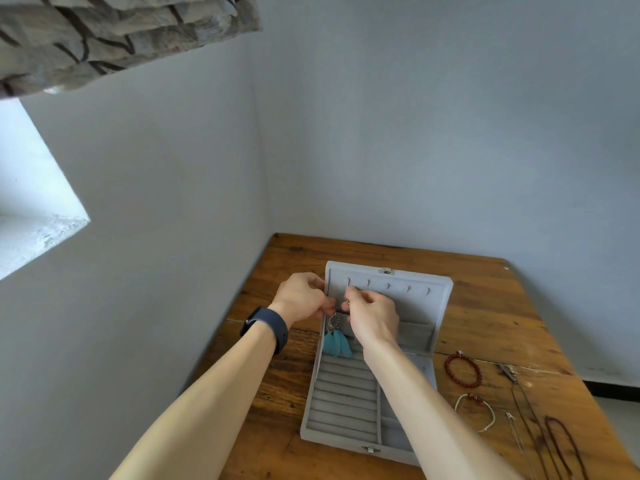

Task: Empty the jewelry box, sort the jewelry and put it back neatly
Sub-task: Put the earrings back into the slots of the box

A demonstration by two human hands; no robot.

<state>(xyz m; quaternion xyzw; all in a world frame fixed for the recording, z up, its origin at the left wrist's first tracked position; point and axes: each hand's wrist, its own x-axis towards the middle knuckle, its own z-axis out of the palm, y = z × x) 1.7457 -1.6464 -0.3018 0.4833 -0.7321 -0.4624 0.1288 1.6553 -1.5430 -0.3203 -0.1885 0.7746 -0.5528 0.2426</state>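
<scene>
Grey velvet jewelry box (341, 400) noted open on the brown wooden plank table (485, 306), nearer the table's left edge than its right. Lid raised toward the far edge, with a row of small hooks (388, 286) on its inner face. Ridged ring rolls seen in the left half of the base, small compartments at the right.

Left hand (301, 297), with a dark wristband (265, 329) on its wrist, is held in front of the lid's left side. A teal feather earring (337, 342) is pinched at its top by the curled fingers and hangs over the base's far end.

Right hand (374, 317) is held just beside the left. Its fingertips are closed on a thin metal wire (347, 293), possibly a second earring's hook; too small to be sure.

Laid out toward the right edge of the table:
- red bead bracelet (462, 370)
- white cord bracelet (474, 412)
- dark bead necklace (564, 445)
- thin chains (526, 414) between them

A patterned curtain (121, 32) is seen at upper left.
</scene>
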